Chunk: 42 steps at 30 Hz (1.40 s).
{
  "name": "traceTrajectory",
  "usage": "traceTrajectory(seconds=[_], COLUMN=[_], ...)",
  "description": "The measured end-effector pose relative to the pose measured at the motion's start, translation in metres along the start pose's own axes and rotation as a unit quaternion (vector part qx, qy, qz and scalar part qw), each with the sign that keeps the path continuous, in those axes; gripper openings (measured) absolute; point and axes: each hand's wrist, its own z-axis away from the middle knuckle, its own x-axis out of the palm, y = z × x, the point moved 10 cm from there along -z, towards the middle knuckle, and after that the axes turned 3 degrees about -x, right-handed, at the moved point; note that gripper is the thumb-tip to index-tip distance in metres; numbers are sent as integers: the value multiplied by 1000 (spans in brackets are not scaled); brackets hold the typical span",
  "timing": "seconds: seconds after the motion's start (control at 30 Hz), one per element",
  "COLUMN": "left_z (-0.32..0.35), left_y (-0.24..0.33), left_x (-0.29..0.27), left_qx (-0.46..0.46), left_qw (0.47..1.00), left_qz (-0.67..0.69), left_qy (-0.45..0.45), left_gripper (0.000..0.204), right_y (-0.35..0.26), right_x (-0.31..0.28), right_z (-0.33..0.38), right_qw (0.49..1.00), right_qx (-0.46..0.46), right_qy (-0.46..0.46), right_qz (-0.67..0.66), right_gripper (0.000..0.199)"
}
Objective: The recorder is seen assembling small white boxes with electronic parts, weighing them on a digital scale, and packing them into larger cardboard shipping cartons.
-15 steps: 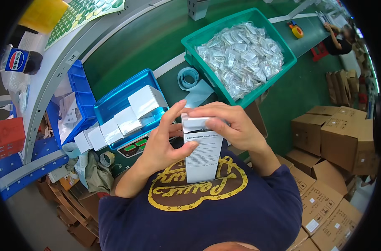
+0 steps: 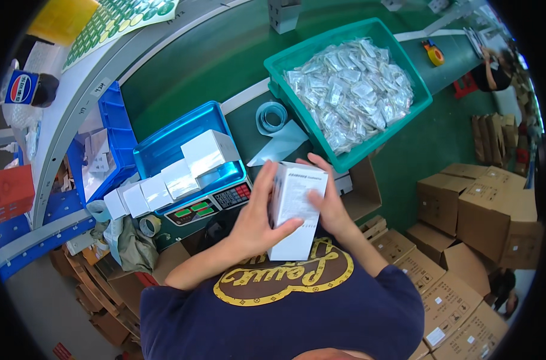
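You are holding the white carton [image 2: 295, 207] upright before your chest, its long axis running toward you, left hand [image 2: 256, 225] gripping its near left side and right hand [image 2: 328, 201] clasping its right edge, just beside the teal bin [image 2: 351, 162].

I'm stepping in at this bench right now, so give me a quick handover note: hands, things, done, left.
Left hand and right hand both grip one upright white carton at chest height, flaps shut. More white cartons lie in a row across the blue tray on the scale. The green bin ahead holds silvery packets. Done: those cartons on the tray. Left: the carton in hand is not yet set down.
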Motion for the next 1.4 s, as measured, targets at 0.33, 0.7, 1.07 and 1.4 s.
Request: traceTrajectory(seconds=[0.33,0.7,1.07,1.4], left_z=[-11,-1,26,-155], left_y=[-67,-53,-219,-337], left_x=[7,29,212,415], left_qx=[-44,50,-26,37], left_qw=[990,996,889,899], left_qz=[-99,-71,-233,-345], left_qy=[87,-14,-392,-268], left_gripper=[70,50,40,35], right_y=[124,125,232,407], right_x=[-39,-15,-240,-507], right_z=[-80,-73,301,259], right_qw=[975,878,806,792], right_qx=[126,-99,298,348], right_qy=[-57,110,374,425], right_qz=[174,455,349,267], right_gripper=[67,40,33,46])
